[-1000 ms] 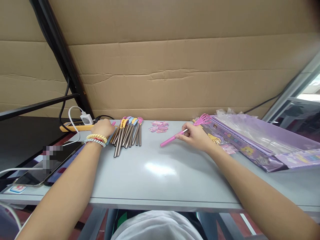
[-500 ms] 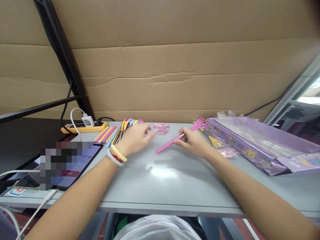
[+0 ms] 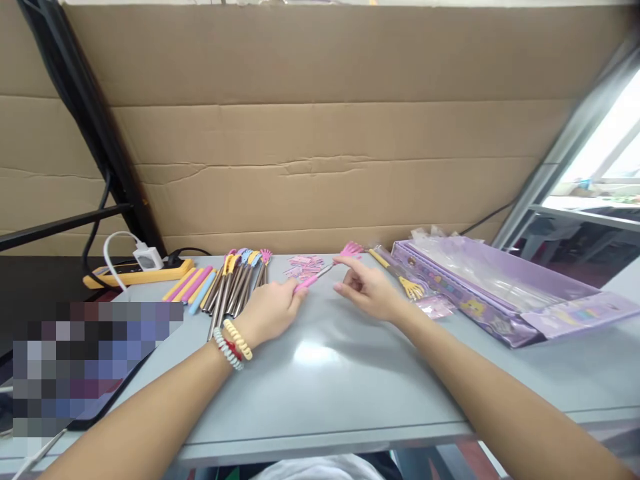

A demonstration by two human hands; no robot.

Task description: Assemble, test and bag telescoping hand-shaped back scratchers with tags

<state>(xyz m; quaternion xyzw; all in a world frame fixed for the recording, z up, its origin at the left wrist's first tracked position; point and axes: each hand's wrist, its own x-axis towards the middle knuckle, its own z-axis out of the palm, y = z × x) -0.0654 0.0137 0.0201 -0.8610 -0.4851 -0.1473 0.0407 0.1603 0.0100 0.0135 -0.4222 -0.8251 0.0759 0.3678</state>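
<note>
A pink back scratcher (image 3: 325,271) with a thin metal rod and a hand-shaped head slants above the grey table. My left hand (image 3: 273,310), bracelets at its wrist, is closed around the pink handle. At the head end is my right hand (image 3: 370,290), its index finger stretched out against or just in front of the rod and its thumb apart. Behind them lies a heap of small pink printed cards (image 3: 304,267). Left of the cards rests a bunch of back scratchers (image 3: 235,280) with coloured heads. Loose coloured handle tubes (image 3: 193,283) lie beside that bunch.
On the right stands an open purple box (image 3: 465,303) with clear plastic bags (image 3: 450,250). A yellow back scratcher (image 3: 410,287) in clear wrapping lies before it. At left are a yellow power strip (image 3: 165,272), a white charger (image 3: 147,257) and a tablet (image 3: 95,407). Cardboard (image 3: 300,133) walls the back.
My left hand has taken the pink handle, which my right hand held before. My right hand has loosened and stands at the head end. The camera view has shifted.
</note>
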